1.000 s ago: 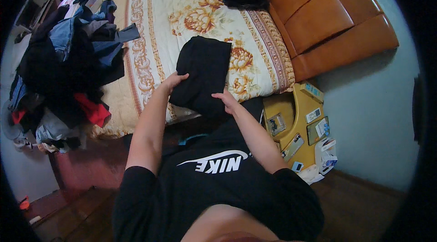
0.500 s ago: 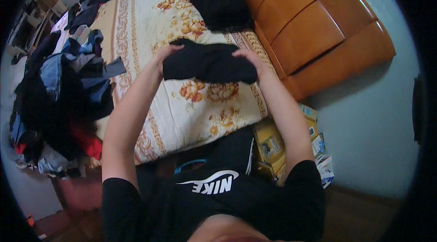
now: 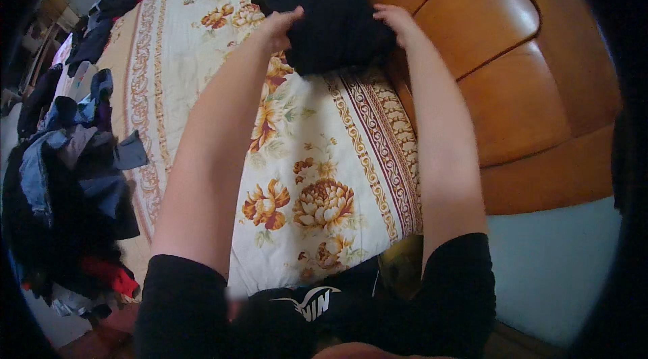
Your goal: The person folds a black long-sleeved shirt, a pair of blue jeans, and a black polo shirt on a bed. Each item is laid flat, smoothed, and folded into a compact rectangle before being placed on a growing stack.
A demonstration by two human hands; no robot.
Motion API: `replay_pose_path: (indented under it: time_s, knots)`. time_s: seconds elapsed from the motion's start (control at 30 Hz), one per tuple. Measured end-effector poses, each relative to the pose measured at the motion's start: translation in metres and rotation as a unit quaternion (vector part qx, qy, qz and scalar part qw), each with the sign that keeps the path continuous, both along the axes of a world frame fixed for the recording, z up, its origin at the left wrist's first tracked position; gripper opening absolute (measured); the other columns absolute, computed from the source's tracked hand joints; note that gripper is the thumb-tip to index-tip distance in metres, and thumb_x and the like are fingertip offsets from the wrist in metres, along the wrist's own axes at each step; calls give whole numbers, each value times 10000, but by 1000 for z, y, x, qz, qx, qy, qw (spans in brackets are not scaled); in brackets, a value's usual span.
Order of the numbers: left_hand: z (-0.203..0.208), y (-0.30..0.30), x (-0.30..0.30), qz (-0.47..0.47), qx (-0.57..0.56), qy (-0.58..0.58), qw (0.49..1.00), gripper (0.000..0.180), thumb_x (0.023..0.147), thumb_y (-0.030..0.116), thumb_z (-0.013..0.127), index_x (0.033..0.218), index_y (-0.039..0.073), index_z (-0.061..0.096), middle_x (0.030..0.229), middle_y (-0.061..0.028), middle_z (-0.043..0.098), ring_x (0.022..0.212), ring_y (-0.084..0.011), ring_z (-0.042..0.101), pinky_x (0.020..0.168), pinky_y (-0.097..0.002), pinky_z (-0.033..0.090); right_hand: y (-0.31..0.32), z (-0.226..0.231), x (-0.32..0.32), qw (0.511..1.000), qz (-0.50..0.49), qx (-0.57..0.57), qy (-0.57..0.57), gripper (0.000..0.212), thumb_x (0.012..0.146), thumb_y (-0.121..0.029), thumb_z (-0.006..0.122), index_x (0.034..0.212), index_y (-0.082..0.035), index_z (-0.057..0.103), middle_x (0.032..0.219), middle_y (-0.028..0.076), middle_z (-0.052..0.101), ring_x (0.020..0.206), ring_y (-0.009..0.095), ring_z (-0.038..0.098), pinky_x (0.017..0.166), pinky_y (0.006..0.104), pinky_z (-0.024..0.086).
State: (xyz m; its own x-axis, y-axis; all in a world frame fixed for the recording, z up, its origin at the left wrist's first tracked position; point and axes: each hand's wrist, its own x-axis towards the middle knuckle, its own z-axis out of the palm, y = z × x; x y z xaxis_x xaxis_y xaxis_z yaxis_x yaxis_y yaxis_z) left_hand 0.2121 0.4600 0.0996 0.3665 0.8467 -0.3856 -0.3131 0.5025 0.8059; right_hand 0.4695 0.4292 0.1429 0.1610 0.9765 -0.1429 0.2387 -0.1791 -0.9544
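Observation:
A folded black garment lies on the floral bedspread, close against the brown headboard. Its dark folds run together with a second black garment beneath, so the border between the two is hard to see. At its left edge, my left hand grips the cloth, thumb on top. My right hand is closed on the right edge, with its fingertips against the fabric. Both arms stretch forward over the bed.
A padded brown leather headboard runs along the right. On the left, a heap of mixed clothes lies at the bed's edge, with more dark clothes farther back. A pale wall is at the lower right.
Both hands have moved forward with the folded black garment, from the middle of the bed onto the black garment by the headboard. The view has shifted toward the headboard.

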Motion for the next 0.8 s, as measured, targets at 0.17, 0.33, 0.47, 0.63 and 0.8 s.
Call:
replay_pose_path:
  time_s: [0.17,0.33,0.47,0.63,0.8]
  knots:
    - [-45,-27,24,85,135,192,968,859,720,64,677,1382,105,131,1339,-154,336,1176,-283,390,922,-427,370,-1,-72,15,998,-48,34,-28,468,755,-167,632,1177,-3,512,1166,141,542,1046,229,524,886,297,401]
    - [-46,-18,21,89,145,131,977,855,708,14,642,1387,117,133,1321,-162,355,1108,-302,453,873,-416,415,8,-75,22,995,-19,45,-89,498,758,-242,649,1163,16,515,1132,161,559,1017,243,542,878,298,406]
    - [-38,-13,21,110,102,46,988,790,714,-32,566,1380,100,162,1308,-168,365,1058,-293,487,831,-412,447,13,-72,21,976,-23,29,-216,507,731,-223,676,1149,15,518,1124,161,562,1001,250,549,875,319,414]
    - [-23,9,26,114,69,44,990,559,723,-13,500,1259,55,355,1149,-160,499,975,-290,540,814,-431,459,23,-43,30,992,-58,-105,43,409,716,-146,680,1070,6,545,1157,136,536,1009,251,527,841,381,447]
    - [50,103,24,20,110,-87,990,295,743,62,496,1037,44,510,923,-139,579,865,-286,572,779,-422,462,97,59,57,966,-64,-11,250,578,866,-330,511,1335,-71,295,1347,117,339,1110,337,445,829,518,442]
